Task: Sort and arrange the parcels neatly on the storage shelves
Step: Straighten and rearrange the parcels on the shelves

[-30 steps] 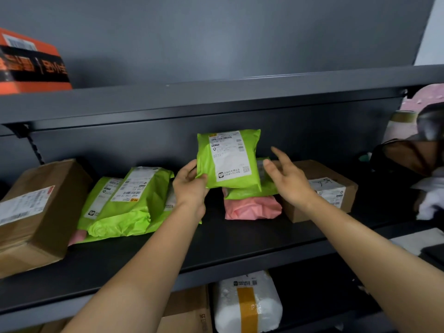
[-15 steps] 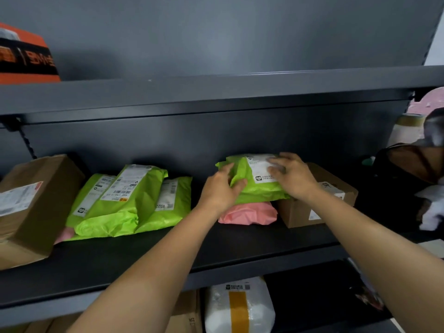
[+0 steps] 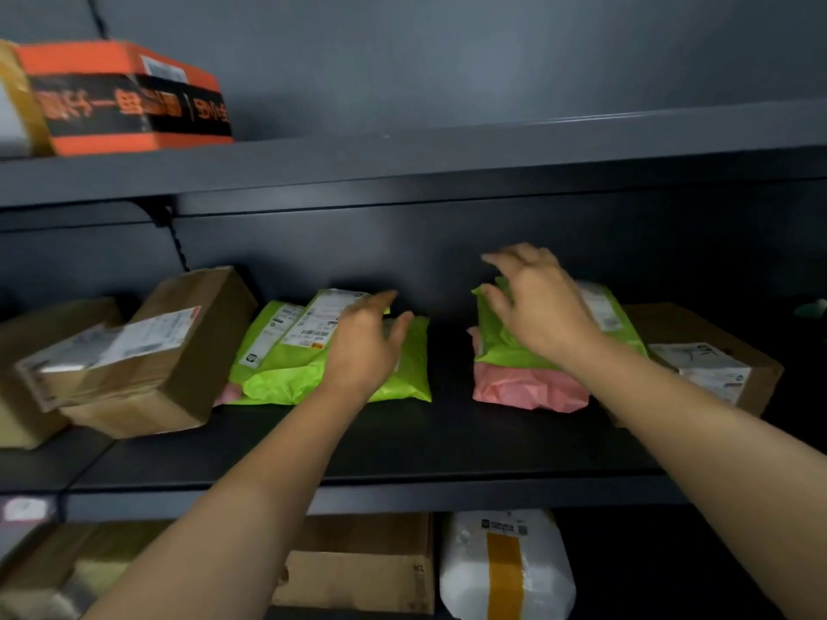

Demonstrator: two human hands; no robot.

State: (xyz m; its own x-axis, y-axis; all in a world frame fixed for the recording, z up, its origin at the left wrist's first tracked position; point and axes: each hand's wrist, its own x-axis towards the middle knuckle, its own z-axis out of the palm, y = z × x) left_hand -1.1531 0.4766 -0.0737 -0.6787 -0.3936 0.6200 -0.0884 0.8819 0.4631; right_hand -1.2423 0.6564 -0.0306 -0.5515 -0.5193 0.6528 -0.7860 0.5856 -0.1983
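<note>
On the dark middle shelf [image 3: 402,445] lie two piles of soft parcels. The left pile is green mailer bags [image 3: 286,351] with white labels; my left hand [image 3: 364,346] rests flat on it, fingers relaxed. The right pile has a green mailer [image 3: 501,342] lying on a pink mailer [image 3: 528,387]. My right hand [image 3: 532,302] hovers over that green mailer with fingers spread and slightly lifted, holding nothing.
A brown cardboard box [image 3: 147,351] leans at the left, another brown box [image 3: 716,355] stands at the right. An orange and black box [image 3: 130,100] sits on the upper shelf. Below are a cardboard box [image 3: 358,570] and a white padded parcel [image 3: 505,570].
The green mailer was laid flat on the pink one and both hands let go. My left hand moved left onto the other green pile. The camera tilted up and left.
</note>
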